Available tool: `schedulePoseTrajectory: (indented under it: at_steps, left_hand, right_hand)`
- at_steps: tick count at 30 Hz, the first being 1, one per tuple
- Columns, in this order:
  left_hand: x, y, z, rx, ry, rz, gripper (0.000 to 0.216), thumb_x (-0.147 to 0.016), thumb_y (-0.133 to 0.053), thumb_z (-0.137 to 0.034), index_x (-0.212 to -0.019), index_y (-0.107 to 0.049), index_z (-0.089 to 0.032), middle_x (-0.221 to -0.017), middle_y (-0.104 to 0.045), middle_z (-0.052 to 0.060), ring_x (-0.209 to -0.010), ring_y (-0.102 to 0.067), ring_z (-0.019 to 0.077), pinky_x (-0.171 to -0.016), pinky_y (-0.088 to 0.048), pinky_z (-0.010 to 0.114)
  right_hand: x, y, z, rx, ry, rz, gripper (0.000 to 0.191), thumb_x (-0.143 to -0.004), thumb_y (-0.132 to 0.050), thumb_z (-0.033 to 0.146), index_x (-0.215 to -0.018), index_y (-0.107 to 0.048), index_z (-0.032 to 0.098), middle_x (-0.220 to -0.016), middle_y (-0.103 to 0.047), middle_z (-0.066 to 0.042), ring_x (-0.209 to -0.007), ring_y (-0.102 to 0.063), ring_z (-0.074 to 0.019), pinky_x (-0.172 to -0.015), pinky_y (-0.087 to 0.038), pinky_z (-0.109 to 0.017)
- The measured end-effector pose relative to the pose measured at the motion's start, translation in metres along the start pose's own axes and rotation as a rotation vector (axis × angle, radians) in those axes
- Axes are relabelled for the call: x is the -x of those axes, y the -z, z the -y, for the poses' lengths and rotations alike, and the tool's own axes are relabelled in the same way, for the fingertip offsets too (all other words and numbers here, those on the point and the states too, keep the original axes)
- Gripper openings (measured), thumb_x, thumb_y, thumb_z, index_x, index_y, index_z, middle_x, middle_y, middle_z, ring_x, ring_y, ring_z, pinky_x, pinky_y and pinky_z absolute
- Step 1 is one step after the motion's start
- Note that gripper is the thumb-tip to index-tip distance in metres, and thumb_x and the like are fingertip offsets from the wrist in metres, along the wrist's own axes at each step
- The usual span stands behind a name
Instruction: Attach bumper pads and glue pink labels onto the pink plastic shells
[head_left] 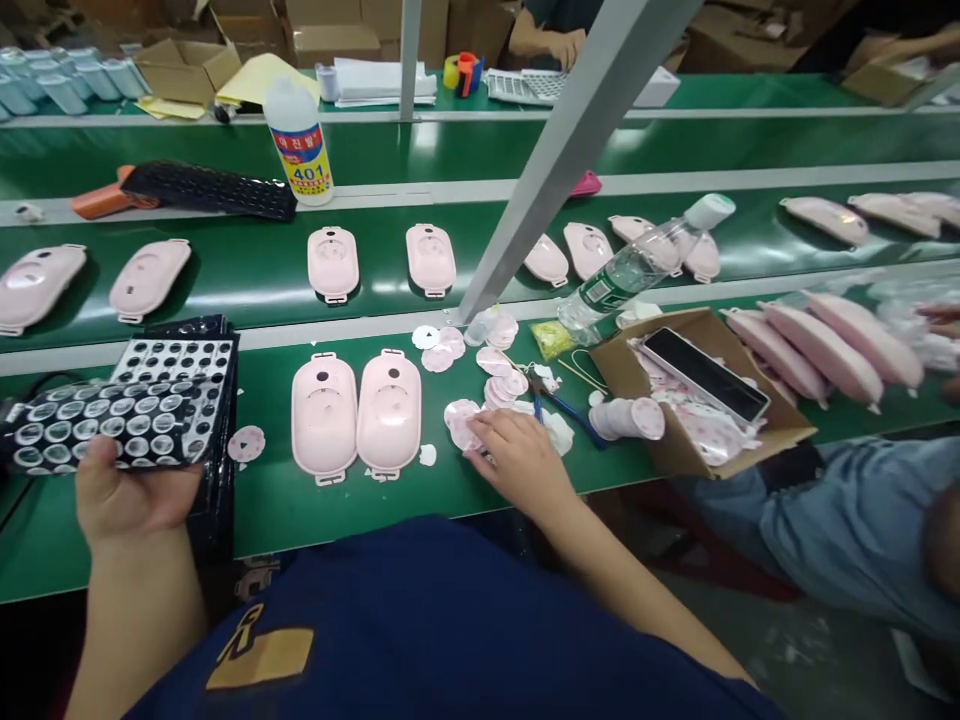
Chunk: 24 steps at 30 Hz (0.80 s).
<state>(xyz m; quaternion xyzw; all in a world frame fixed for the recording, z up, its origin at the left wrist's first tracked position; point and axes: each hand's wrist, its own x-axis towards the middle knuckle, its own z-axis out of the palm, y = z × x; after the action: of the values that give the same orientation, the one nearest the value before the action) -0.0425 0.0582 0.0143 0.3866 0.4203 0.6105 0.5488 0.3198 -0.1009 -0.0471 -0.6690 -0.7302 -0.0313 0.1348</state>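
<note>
My left hand (127,490) grips a black sheet of round stickers (112,420) at the left, above a stack of similar sheets (202,360). My right hand (514,455) rests fingers-down on the green bench, touching a pile of pale pink round discs (465,420); its fingers are bent over them, and I cannot see whether one is pinched. Two pink oval shells (356,415) lie side by side between my hands. A single round sticker (246,443) lies left of the shells.
More discs (495,360), blue-handled pliers (562,405) and a cardboard box (697,400) with a dark tray sit to the right. Pink shells (334,262) line the belt behind. A glue bottle (298,140), a water bottle (637,265), a slanted metal post (555,170) and a co-worker's sleeve (847,520) are near.
</note>
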Motion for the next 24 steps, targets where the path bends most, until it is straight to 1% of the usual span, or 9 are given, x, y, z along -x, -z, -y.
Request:
schedulePoseTrajectory:
  at_steps: [2, 6, 8, 10, 14, 17, 20, 22, 24]
  left_hand:
    - [0.0, -0.008, 0.003, 0.029, 0.002, 0.015, 0.078, -0.064, -0.08, -0.052, -0.135, -0.054, -0.036, -0.133, -0.066, -0.003, -0.143, -0.044, 0.0299, -0.125, -0.03, 0.049]
    - [0.001, -0.017, 0.007, 0.08, -0.013, 0.031, 0.08, -0.062, -0.083, -0.054, -0.133, -0.055, -0.032, -0.138, -0.063, 0.002, -0.144, -0.041, 0.0325, -0.124, -0.029, 0.054]
    - [0.003, -0.017, 0.007, 0.09, -0.024, 0.026, 0.079, -0.062, -0.084, -0.054, -0.132, -0.057, -0.029, -0.138, -0.062, 0.004, -0.145, -0.039, 0.0333, -0.124, -0.028, 0.056]
    - [0.004, -0.013, 0.007, 0.094, -0.022, 0.032, 0.075, -0.064, -0.083, -0.054, -0.13, -0.059, -0.027, -0.138, -0.063, 0.005, -0.147, -0.037, 0.0334, -0.124, -0.027, 0.055]
    - [0.006, -0.004, 0.01, 0.115, 0.003, 0.028, 0.072, -0.065, -0.083, -0.051, -0.129, -0.06, -0.027, -0.138, -0.063, 0.006, -0.149, -0.034, 0.0338, -0.125, -0.025, 0.056]
    - [0.007, -0.004, 0.014, 0.151, 0.029, 0.022, 0.077, -0.064, -0.085, -0.051, -0.131, -0.059, -0.024, -0.141, -0.06, 0.009, -0.149, -0.033, 0.0359, -0.124, -0.023, 0.059]
    - [0.01, -0.01, 0.016, 0.203, 0.03, 0.036, 0.082, -0.063, -0.086, -0.048, -0.136, -0.055, -0.026, -0.145, -0.058, 0.008, -0.148, -0.034, 0.0356, -0.125, -0.021, 0.06]
    - [0.012, -0.012, 0.014, 0.22, 0.023, 0.044, 0.085, -0.064, -0.087, -0.047, -0.139, -0.052, -0.029, -0.147, -0.056, 0.007, -0.148, -0.034, 0.0348, -0.125, -0.02, 0.059]
    - [0.015, -0.009, 0.01, 0.216, 0.02, 0.048, 0.086, -0.063, -0.088, -0.048, -0.139, -0.052, -0.033, -0.148, -0.055, 0.005, -0.149, -0.035, 0.0344, -0.126, -0.021, 0.058]
  right_hand:
    - [0.0, -0.008, 0.008, 0.036, 0.03, 0.006, 0.027, -0.089, -0.066, 0.021, -0.115, -0.071, 0.018, -0.115, -0.073, -0.012, -0.103, -0.065, -0.0276, -0.089, -0.048, -0.041]
    - [0.001, -0.014, 0.01, 0.065, 0.108, -0.115, 0.023, -0.091, -0.057, 0.01, -0.105, -0.073, 0.019, -0.102, -0.077, -0.008, -0.091, -0.067, -0.0224, -0.094, -0.044, -0.039]
    - [0.005, -0.013, 0.007, 0.067, 0.135, -0.147, 0.021, -0.092, -0.057, 0.009, -0.1, -0.073, 0.019, -0.096, -0.078, -0.006, -0.086, -0.068, -0.0206, -0.095, -0.043, -0.038]
    - [0.009, -0.009, 0.003, 0.072, 0.15, -0.126, 0.018, -0.093, -0.058, 0.01, -0.096, -0.073, 0.02, -0.096, -0.079, -0.005, -0.086, -0.069, -0.0203, -0.094, -0.042, -0.038]
    - [0.005, 0.004, 0.007, 0.076, 0.127, -0.1, 0.014, -0.094, -0.06, 0.015, -0.093, -0.072, 0.022, -0.104, -0.079, -0.004, -0.097, -0.069, -0.0231, -0.098, -0.04, -0.042]
    - [-0.018, 0.009, 0.021, 0.012, 0.148, -0.22, 0.014, -0.094, -0.061, 0.015, -0.097, -0.072, 0.023, -0.111, -0.077, -0.003, -0.101, -0.068, -0.0216, -0.101, -0.039, -0.041]
    - [-0.052, -0.003, 0.037, -0.033, 0.259, -0.301, 0.018, -0.095, -0.059, 0.013, -0.101, -0.072, 0.024, -0.108, -0.078, -0.001, -0.097, -0.066, -0.0181, -0.097, -0.04, -0.037]
    - [-0.071, -0.017, 0.043, -0.005, 0.334, -0.302, 0.021, -0.095, -0.056, 0.011, -0.099, -0.073, 0.024, -0.106, -0.078, 0.001, -0.095, -0.065, -0.0172, -0.095, -0.04, -0.036]
    - [-0.08, -0.029, 0.043, 0.014, 0.407, -0.254, 0.021, -0.096, -0.055, 0.014, -0.098, -0.074, 0.023, -0.107, -0.078, 0.001, -0.097, -0.064, -0.0177, -0.097, -0.038, -0.037]
